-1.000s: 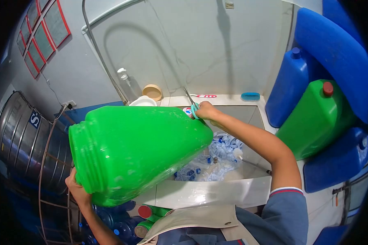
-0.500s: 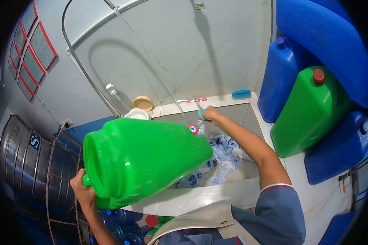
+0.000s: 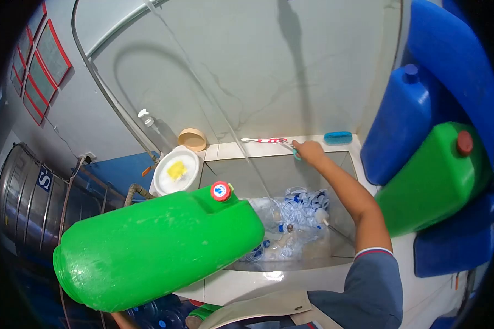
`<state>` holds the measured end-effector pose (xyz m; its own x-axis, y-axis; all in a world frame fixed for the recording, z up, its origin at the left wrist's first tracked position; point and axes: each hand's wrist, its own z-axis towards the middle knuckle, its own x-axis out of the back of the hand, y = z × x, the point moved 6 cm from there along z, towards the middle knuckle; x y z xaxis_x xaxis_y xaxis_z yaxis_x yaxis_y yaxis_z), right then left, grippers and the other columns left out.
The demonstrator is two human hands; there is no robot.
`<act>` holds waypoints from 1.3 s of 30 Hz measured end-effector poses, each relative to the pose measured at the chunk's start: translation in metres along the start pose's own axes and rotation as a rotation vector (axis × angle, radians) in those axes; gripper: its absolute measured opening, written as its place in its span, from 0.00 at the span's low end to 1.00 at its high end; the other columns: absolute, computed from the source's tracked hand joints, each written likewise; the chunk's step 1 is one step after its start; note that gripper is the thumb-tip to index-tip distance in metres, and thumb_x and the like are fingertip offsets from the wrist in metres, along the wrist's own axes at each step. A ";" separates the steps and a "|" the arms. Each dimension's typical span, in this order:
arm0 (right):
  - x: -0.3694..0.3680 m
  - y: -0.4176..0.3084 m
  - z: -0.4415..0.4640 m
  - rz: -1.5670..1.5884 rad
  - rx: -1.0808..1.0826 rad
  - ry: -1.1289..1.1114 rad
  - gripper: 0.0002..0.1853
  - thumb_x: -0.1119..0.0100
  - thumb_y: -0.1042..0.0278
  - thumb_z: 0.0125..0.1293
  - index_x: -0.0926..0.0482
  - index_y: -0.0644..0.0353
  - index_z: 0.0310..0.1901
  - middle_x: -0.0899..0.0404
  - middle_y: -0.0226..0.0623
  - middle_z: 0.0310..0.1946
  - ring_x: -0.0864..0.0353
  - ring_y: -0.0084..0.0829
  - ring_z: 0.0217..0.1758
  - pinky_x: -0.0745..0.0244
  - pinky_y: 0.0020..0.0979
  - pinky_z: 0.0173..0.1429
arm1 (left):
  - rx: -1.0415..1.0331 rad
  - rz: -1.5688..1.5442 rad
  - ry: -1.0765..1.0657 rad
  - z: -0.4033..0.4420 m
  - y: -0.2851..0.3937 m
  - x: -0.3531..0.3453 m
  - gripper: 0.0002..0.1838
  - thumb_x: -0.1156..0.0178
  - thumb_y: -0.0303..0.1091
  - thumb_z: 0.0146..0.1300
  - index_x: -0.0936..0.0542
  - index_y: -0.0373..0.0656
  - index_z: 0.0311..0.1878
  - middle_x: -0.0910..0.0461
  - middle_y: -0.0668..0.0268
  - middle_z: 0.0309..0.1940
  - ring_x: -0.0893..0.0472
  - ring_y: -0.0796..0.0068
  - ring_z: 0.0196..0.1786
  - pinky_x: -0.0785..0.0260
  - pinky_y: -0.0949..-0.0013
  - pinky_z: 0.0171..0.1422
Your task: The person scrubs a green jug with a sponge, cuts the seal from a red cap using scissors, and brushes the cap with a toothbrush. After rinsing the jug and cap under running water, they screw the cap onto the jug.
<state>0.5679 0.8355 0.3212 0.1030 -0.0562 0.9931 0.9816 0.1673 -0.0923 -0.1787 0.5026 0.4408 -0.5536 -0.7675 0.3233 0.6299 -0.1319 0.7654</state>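
A large green plastic jug [image 3: 159,247] with a red-and-white cap [image 3: 220,191] lies tilted in the air over the near left of the basin. My left hand is hidden beneath its lower left end; only a bit of my left forearm [image 3: 123,319] shows, and the jug is held up from that side. At the basin's back edge my right hand [image 3: 311,153] is closed on scissors with teal handle loops [image 3: 296,153]. Their tips lie close to a red-and-white toothbrush [image 3: 264,140] on the ledge.
The grey basin [image 3: 343,170] holds water, clear plastic wrappers and blue-white caps [image 3: 302,208], plus a brush. A white tub [image 3: 162,178] with a yellow sponge [image 3: 177,170] stands left. A blue brush [image 3: 338,137] sits on the ledge. Blue [image 3: 395,126] and green jugs [image 3: 436,181] stand right.
The jug has swung left and turned, so its capped side now faces up and its open-looking end faces away. My right hand has moved right, bringing the scissors down to the ledge.
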 end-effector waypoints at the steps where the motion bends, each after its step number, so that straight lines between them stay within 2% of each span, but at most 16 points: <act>1: 0.005 0.002 0.014 -0.129 0.034 0.008 0.14 0.44 0.66 0.57 0.24 0.62 0.44 0.19 0.48 0.34 0.18 0.44 0.36 0.23 0.41 0.42 | 0.010 0.009 0.016 -0.003 -0.001 0.002 0.13 0.42 0.32 0.57 0.24 0.33 0.43 0.21 0.63 0.32 0.22 0.72 0.32 0.30 0.70 0.36; 4: -0.037 0.034 0.056 -0.240 0.076 -0.128 0.08 0.44 0.70 0.55 0.20 0.62 0.35 0.20 0.48 0.35 0.18 0.43 0.38 0.23 0.42 0.41 | 0.030 0.030 0.039 -0.008 -0.004 0.007 0.14 0.42 0.32 0.57 0.25 0.33 0.43 0.22 0.62 0.33 0.22 0.72 0.33 0.30 0.69 0.37; 7: -0.036 0.016 0.081 -0.238 0.080 -0.143 0.06 0.44 0.71 0.54 0.19 0.60 0.26 0.20 0.47 0.35 0.19 0.44 0.40 0.23 0.43 0.40 | 0.048 0.038 0.054 -0.015 -0.010 0.007 0.14 0.42 0.32 0.57 0.25 0.33 0.44 0.22 0.62 0.34 0.22 0.72 0.34 0.30 0.69 0.37; 9: -0.042 -0.021 0.103 -0.152 0.189 -0.096 0.06 0.45 0.71 0.54 0.20 0.61 0.32 0.21 0.46 0.37 0.20 0.43 0.43 0.25 0.42 0.43 | 0.061 0.049 0.057 -0.016 -0.012 0.007 0.14 0.42 0.32 0.57 0.25 0.33 0.44 0.22 0.62 0.34 0.22 0.72 0.34 0.30 0.69 0.38; 11: -0.038 -0.059 0.107 0.151 0.268 0.209 0.09 0.45 0.70 0.54 0.23 0.63 0.36 0.23 0.47 0.38 0.23 0.44 0.45 0.27 0.41 0.46 | 0.067 0.055 0.064 -0.018 -0.015 0.007 0.14 0.42 0.32 0.58 0.25 0.33 0.45 0.22 0.62 0.35 0.22 0.72 0.35 0.30 0.69 0.38; 15: -0.053 -0.089 0.107 0.019 0.173 0.509 0.10 0.47 0.70 0.56 0.28 0.63 0.39 0.26 0.47 0.38 0.24 0.43 0.45 0.28 0.45 0.46 | 0.053 0.060 0.079 -0.023 -0.015 0.015 0.15 0.42 0.32 0.58 0.26 0.33 0.46 0.22 0.61 0.36 0.23 0.71 0.36 0.30 0.69 0.39; 17: -0.057 -0.104 0.104 0.094 0.290 0.380 0.10 0.49 0.68 0.59 0.29 0.62 0.42 0.27 0.48 0.40 0.23 0.45 0.41 0.27 0.46 0.40 | 0.045 0.064 0.082 -0.026 -0.015 0.022 0.15 0.42 0.32 0.58 0.26 0.33 0.46 0.22 0.61 0.36 0.23 0.71 0.36 0.30 0.69 0.40; 19: -0.020 -0.148 0.060 0.282 0.169 0.121 0.09 0.52 0.66 0.62 0.28 0.57 0.42 0.24 0.47 0.36 0.21 0.46 0.35 0.27 0.47 0.35 | 0.041 0.065 0.088 -0.030 -0.015 0.026 0.15 0.42 0.32 0.58 0.26 0.33 0.46 0.23 0.61 0.37 0.23 0.71 0.36 0.30 0.68 0.40; 23: -0.043 -0.212 0.011 0.316 0.356 -0.114 0.09 0.52 0.61 0.64 0.28 0.53 0.41 0.22 0.47 0.27 0.21 0.51 0.32 0.29 0.50 0.34 | 0.029 0.053 0.091 -0.032 -0.019 0.031 0.16 0.42 0.32 0.58 0.27 0.33 0.47 0.23 0.61 0.38 0.23 0.71 0.37 0.30 0.68 0.41; 25: -0.005 -0.253 0.014 0.343 0.400 0.033 0.08 0.52 0.63 0.62 0.26 0.55 0.37 0.21 0.45 0.26 0.21 0.48 0.31 0.28 0.48 0.33 | 0.022 0.042 0.093 -0.032 -0.020 0.032 0.16 0.42 0.32 0.58 0.27 0.33 0.48 0.23 0.61 0.38 0.23 0.70 0.38 0.30 0.68 0.41; 27: 0.032 -0.291 0.040 0.273 0.513 0.398 0.08 0.48 0.64 0.59 0.22 0.58 0.31 0.21 0.42 0.26 0.20 0.45 0.30 0.27 0.46 0.33 | 0.013 0.039 0.086 -0.031 -0.020 0.033 0.16 0.43 0.32 0.58 0.27 0.33 0.48 0.23 0.61 0.39 0.23 0.70 0.38 0.30 0.68 0.42; 30: 0.043 -0.338 0.097 0.033 0.467 0.221 0.09 0.48 0.69 0.58 0.19 0.55 0.38 0.20 0.43 0.32 0.19 0.43 0.34 0.25 0.45 0.36 | -0.007 0.031 0.079 -0.033 -0.021 0.034 0.17 0.43 0.32 0.58 0.28 0.34 0.49 0.23 0.60 0.40 0.23 0.70 0.39 0.30 0.68 0.42; 32: 0.032 -0.359 0.109 -0.052 0.550 -0.052 0.10 0.45 0.70 0.55 0.17 0.55 0.38 0.19 0.44 0.36 0.18 0.41 0.36 0.24 0.41 0.38 | -0.026 0.027 0.077 -0.033 -0.022 0.036 0.17 0.43 0.32 0.58 0.28 0.34 0.49 0.23 0.60 0.40 0.23 0.70 0.39 0.30 0.68 0.43; 35: 0.078 -0.330 0.070 -0.004 0.542 -0.097 0.12 0.44 0.66 0.57 0.18 0.57 0.41 0.18 0.44 0.34 0.17 0.36 0.35 0.24 0.37 0.37 | -0.051 0.024 0.057 -0.034 -0.026 0.040 0.17 0.43 0.32 0.59 0.28 0.34 0.50 0.24 0.60 0.41 0.23 0.70 0.40 0.30 0.67 0.44; 37: 0.122 -0.284 0.029 0.509 0.482 -0.201 0.16 0.44 0.65 0.58 0.20 0.57 0.47 0.18 0.46 0.30 0.18 0.33 0.33 0.25 0.34 0.36 | -0.058 0.015 0.048 -0.034 -0.032 0.042 0.18 0.43 0.32 0.59 0.28 0.34 0.50 0.24 0.60 0.41 0.23 0.69 0.41 0.30 0.67 0.44; 39: 0.169 -0.247 -0.016 0.667 0.445 -0.193 0.18 0.45 0.63 0.60 0.23 0.54 0.52 0.19 0.45 0.29 0.19 0.31 0.30 0.26 0.33 0.36 | -0.072 0.005 0.038 -0.029 -0.035 0.042 0.18 0.43 0.32 0.59 0.29 0.34 0.51 0.24 0.60 0.42 0.24 0.69 0.41 0.30 0.67 0.45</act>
<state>0.3458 0.7686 0.5107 0.5727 0.3565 0.7382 0.5641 0.4821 -0.6704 -0.2086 0.4571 0.4115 -0.5297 -0.7916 0.3045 0.6710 -0.1714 0.7214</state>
